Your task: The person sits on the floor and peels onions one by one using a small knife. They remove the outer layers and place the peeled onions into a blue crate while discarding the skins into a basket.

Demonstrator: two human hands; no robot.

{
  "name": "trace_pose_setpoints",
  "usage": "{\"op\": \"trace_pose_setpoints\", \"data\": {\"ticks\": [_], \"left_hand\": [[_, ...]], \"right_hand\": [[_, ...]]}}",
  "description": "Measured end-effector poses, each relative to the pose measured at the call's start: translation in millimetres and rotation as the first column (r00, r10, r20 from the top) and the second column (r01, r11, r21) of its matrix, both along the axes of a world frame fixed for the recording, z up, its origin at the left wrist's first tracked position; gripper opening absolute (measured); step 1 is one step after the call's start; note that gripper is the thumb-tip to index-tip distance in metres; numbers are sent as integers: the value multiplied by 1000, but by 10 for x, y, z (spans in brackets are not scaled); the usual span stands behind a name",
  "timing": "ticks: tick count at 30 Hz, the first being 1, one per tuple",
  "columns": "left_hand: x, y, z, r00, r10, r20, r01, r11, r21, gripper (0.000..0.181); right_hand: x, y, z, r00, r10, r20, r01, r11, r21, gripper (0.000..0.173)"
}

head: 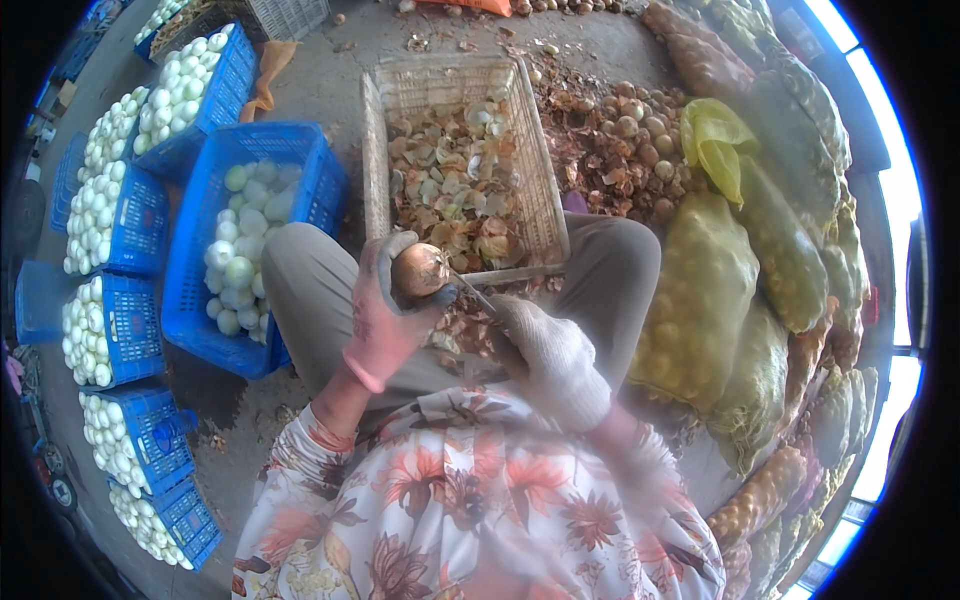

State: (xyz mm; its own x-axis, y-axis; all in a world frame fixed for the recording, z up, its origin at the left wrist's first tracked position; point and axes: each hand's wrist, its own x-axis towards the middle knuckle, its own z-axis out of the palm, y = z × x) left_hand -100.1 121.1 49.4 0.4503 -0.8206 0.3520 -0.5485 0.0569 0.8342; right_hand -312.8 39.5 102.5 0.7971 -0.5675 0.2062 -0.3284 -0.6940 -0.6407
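Observation:
In a pink glove with grey fingers, my left hand (390, 307) grips an unpeeled brown onion (420, 271) above my lap. My right hand (551, 352), in a white knit glove, holds a small knife (475, 294) whose blade reaches the onion's right side by the root tuft. Beyond my knees stands a worn, pale plastic crate (551, 202) holding onion skins and trimmings (450, 176). A blue plastic crate (217, 330) with peeled white onions (238, 271) stands beside my left knee. The knife's handle is mostly hidden in my fist.
Several blue crates (142, 217) heaped with peeled onions line the left side. Unpeeled onions (637, 127) and loose skins lie on the floor at the upper right. Full mesh sacks of onions (694, 300) crowd the right, with a yellow-green mesh bag (716, 139) draped there.

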Motion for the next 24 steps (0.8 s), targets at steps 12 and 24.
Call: {"op": "trace_pose_setpoints", "data": {"ticks": [12,24], "left_hand": [[153,127,248,488,-6,-873,311,936,167,56],[271,166,261,894,-192,-406,305,922,237,55]], "right_hand": [[-32,-33,-81,993,31,-110,-37,998,-49,32],[-11,-127,-111,978,168,-123,-115,928,355,28]]}}
